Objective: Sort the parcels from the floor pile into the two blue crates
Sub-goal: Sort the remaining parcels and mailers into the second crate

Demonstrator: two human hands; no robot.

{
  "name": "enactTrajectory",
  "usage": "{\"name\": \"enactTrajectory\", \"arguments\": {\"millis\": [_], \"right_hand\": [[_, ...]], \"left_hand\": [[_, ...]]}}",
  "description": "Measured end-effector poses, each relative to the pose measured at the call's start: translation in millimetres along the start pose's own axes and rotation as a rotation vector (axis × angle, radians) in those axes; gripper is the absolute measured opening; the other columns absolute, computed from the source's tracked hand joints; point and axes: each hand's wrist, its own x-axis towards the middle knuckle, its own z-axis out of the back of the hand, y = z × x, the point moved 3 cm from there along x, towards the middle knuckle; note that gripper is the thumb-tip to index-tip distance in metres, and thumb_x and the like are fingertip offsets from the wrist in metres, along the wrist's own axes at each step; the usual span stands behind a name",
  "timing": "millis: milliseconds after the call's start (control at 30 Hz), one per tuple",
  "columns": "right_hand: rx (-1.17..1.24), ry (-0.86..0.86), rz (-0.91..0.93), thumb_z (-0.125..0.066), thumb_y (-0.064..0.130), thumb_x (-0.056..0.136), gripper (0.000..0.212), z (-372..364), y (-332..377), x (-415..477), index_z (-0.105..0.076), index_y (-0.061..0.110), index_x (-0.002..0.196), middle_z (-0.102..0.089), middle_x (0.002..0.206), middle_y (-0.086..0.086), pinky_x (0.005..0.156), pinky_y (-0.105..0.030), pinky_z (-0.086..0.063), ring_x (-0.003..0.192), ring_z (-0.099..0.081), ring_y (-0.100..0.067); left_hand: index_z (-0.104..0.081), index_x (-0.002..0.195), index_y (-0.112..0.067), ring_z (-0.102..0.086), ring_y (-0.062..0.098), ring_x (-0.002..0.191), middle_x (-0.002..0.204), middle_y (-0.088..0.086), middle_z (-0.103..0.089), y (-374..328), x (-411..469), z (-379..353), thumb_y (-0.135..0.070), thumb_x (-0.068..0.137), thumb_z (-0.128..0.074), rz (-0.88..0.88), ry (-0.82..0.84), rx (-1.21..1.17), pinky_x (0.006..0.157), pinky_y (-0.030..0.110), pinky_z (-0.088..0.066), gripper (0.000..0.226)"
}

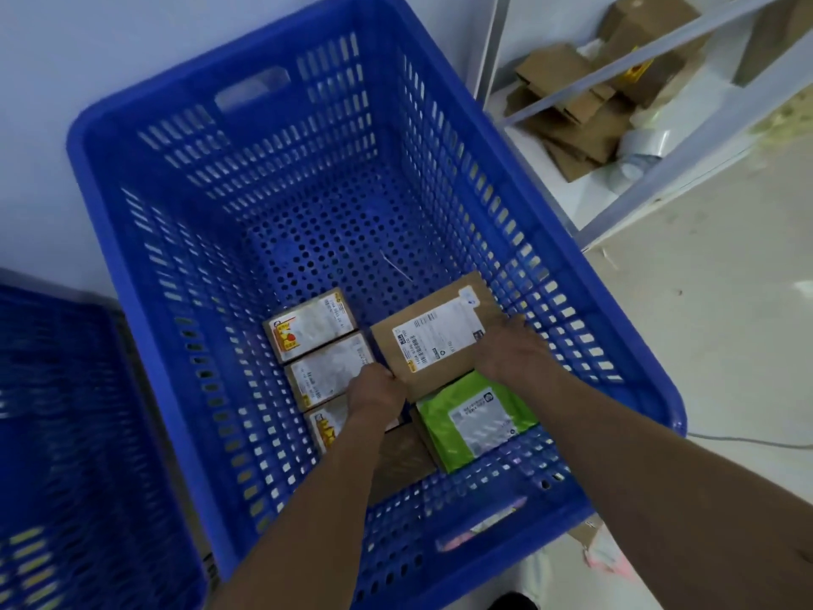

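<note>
A large blue crate [132,266] fills the middle of the view. Both my arms reach down into it. My left hand [376,391] grips the near left corner of a brown cardboard parcel [433,341] with a white label. My right hand [512,350] holds the same parcel at its right edge. Just nearer than it lies a green mailer bag [475,418]. Left of the brown parcel sit three small labelled boxes [312,330] in a row; my left forearm partly hides the nearest one. A second blue crate [75,433] stands at the left edge.
A white metal shelf rack [660,55] stands at the back right, holding flattened cardboard [567,112] and a grey tape roll [646,154]. Pale concrete floor [726,301] lies to the right. A white wall is behind the crates. A pink-and-white packet [609,559] lies by the crate's near corner.
</note>
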Motion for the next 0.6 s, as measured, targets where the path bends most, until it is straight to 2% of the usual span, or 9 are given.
{"name": "enactTrajectory", "arguments": {"millis": [67,133,200,300,333,400,467,600], "right_hand": [[-0.052,0.05,-0.015,-0.047,0.024,0.094,0.066,1.8,3.3,-11.8,-0.025,-0.001,0.151,-0.022,0.155,-0.025,0.106,-0.045,-0.041,0.136,-0.038,-0.039],[-0.076,0.09,-0.002,-0.049,0.026,0.093,0.066,2.1,5.1,-29.1,-0.027,-0.001,0.15,-0.024,0.153,-0.024,0.104,-0.045,-0.041,0.135,-0.039,-0.038],[-0.081,0.108,0.045,-0.049,0.029,0.095,0.067,4.6,3.4,-51.5,-0.025,0.004,0.152,-0.02,0.157,-0.021,0.104,-0.045,-0.04,0.137,-0.037,-0.037],[-0.056,0.121,0.112,-0.042,0.029,0.099,0.066,14.8,-1.3,-91.3,-0.018,0.004,0.155,-0.013,0.161,-0.022,0.11,-0.044,-0.034,0.142,-0.028,-0.038],[-0.032,0.128,0.126,-0.041,0.031,0.099,0.067,17.9,-3.2,-105.6,-0.016,0.004,0.155,-0.013,0.16,-0.023,0.112,-0.044,-0.032,0.143,-0.026,-0.039],[0.015,0.12,0.149,-0.042,0.035,0.1,0.069,25.0,-9.4,-135.8,-0.015,0.002,0.155,-0.014,0.159,-0.024,0.113,-0.044,-0.031,0.143,-0.027,-0.039],[0.041,0.095,0.175,-0.043,0.037,0.098,0.068,33.4,-19.0,-166.5,-0.022,0.002,0.152,-0.019,0.158,-0.024,0.112,-0.043,-0.032,0.141,-0.031,-0.039],[0.019,0.063,0.235,-0.046,0.042,0.096,0.065,43.1,-44.7,-223.2,-0.031,0.005,0.147,-0.024,0.155,-0.02,0.112,-0.044,-0.035,0.139,-0.035,-0.037]], "left_hand": [[-0.066,0.081,-0.009,-0.069,0.03,0.083,0.077,0.008,-0.066,0.0,-4.8,1.9,-0.022,0.098,-0.055,-0.013,0.08,0.036,0.074,0.034,-0.055,0.023],[-0.065,0.079,-0.008,-0.069,0.03,0.083,0.076,0.008,-0.066,0.7,-16.1,4.4,-0.022,0.097,-0.055,-0.012,0.141,0.048,0.075,0.035,-0.055,0.025],[-0.063,0.083,-0.007,-0.067,0.031,0.086,0.084,0.011,-0.067,-0.5,-33.1,8.9,-0.021,0.097,-0.052,-0.033,0.168,0.074,0.072,0.034,-0.05,0.023],[-0.067,0.108,-0.006,-0.064,0.033,0.109,0.115,0.015,-0.069,-12.8,-71.8,25.7,-0.024,0.102,-0.048,-0.078,0.093,0.116,0.084,0.034,-0.048,0.027],[-0.067,0.116,-0.004,-0.063,0.034,0.112,0.118,0.016,-0.069,-18.6,-88.0,32.6,-0.024,0.102,-0.048,-0.081,0.07,0.1,0.089,0.035,-0.049,0.031],[-0.069,0.113,-0.002,-0.064,0.034,0.106,0.113,0.017,-0.069,-29.0,-123.3,44.8,-0.023,0.101,-0.046,-0.112,0.049,0.109,0.089,0.038,-0.051,0.033],[-0.071,0.105,-0.002,-0.064,0.032,0.094,0.106,0.018,-0.067,-39.3,-163.1,54.4,-0.025,0.102,-0.043,-0.147,0.045,0.122,0.082,0.039,-0.052,0.036],[-0.072,0.11,-0.009,-0.064,0.034,0.103,0.111,0.013,-0.068,-46.3,-238.0,65.7,-0.033,0.102,-0.044,-0.14,-0.016,0.05,0.085,0.036,-0.051,0.038]]}}
